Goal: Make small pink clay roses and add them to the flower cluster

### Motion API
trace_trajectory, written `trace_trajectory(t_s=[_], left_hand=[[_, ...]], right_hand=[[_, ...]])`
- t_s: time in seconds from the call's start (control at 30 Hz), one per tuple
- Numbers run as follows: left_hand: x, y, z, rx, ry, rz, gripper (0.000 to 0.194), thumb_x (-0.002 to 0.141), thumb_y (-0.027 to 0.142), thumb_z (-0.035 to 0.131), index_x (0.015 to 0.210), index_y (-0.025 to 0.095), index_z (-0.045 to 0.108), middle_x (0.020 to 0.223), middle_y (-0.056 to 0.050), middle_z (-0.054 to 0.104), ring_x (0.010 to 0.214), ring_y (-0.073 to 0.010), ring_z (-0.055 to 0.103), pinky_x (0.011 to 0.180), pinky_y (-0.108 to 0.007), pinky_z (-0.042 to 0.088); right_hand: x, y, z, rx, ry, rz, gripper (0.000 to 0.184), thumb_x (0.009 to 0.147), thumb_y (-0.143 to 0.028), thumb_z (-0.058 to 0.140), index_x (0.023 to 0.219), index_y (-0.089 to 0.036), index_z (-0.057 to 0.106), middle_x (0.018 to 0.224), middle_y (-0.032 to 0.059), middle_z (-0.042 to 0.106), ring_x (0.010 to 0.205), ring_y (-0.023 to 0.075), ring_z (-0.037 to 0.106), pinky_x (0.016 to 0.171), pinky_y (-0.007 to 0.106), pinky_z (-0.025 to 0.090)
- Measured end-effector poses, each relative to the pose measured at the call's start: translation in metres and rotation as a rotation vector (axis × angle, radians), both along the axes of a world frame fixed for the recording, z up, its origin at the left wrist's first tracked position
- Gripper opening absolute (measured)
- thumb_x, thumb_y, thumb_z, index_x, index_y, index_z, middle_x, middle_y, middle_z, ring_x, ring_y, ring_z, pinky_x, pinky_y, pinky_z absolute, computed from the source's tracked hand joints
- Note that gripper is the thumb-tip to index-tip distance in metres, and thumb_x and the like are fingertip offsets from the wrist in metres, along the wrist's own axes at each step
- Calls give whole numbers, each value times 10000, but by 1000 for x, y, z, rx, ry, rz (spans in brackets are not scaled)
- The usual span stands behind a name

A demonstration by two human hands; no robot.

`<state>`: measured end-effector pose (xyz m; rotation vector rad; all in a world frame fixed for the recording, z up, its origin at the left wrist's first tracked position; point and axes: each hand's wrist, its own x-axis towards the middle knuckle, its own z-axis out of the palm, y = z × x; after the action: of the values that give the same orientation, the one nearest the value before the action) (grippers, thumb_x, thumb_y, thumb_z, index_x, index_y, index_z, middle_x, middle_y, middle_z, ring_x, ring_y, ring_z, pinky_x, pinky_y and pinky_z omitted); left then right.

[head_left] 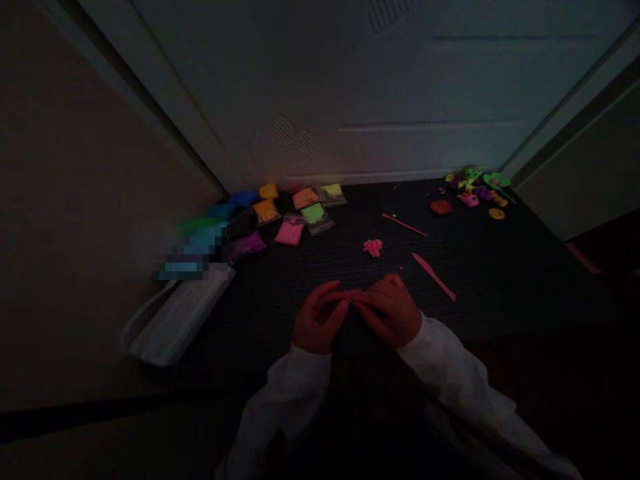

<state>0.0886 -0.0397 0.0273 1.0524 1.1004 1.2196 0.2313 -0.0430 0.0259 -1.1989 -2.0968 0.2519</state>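
Pressure is the likeliest trouble: the small pink piece [351, 292] looks soft, and the fingertips of the left hand [316, 321] and right hand [391, 312] meet right at it, so a hard squeeze could flatten it, while uneven pulling could stretch or tear it. Dim light would make such a slip easy to miss. Taking the piece as the dial's centre, the pink bead cluster [373, 248] sits near one o'clock — a forward sweep of the right knuckles could smear or scatter it. A tiny pink crumb [401, 268], at about two, could stick to a finger; the pink knife-like tool [434, 277], near three, might be nudged by the right hand.

The piece is just above the dark tabletop [270, 293], between the hands. Its visible part runs roughly nine to three o'clock; which end leads, I cannot tell, as fingers cover much of it. Left thumb and forefinger come together at its near side, pinching; right thumb and forefinger pinch from three o'clock, with the other fingers curled.
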Motion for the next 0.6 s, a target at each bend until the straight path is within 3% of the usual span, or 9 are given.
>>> trace_trajectory(t_s=[0.23, 0.47, 0.6], left_hand=[[-1, 1, -2, 8, 36, 7, 315, 566, 174, 620, 865, 172, 521, 689, 17, 588, 643, -87, 545, 659, -212, 422], [-1, 0, -3, 7, 88, 32, 285, 560, 178, 623, 813, 170, 491, 630, 24, 573, 562, -80, 521, 553, -195, 399], [-2, 1, -5, 37, 66, 27, 323, 557, 173, 624, 840, 175, 468, 623, 28, 568, 558, -79, 512, 560, -200, 392]], right_hand=[[0, -1, 2, -27, 75, 64, 197, 737, -204, 467, 917, -211, 546, 811, 7, 601, 724, 108, 507, 698, 295, 320], [0, -6, 11, -152, 271, -104, 259, 735, -210, 452, 987, -199, 510, 664, 0, 533, 639, 118, 479, 655, 288, 374], [1, -4, 10, -123, 250, -67, 196, 720, -233, 489, 903, -209, 555, 689, 5, 553, 663, 120, 495, 658, 289, 377]])
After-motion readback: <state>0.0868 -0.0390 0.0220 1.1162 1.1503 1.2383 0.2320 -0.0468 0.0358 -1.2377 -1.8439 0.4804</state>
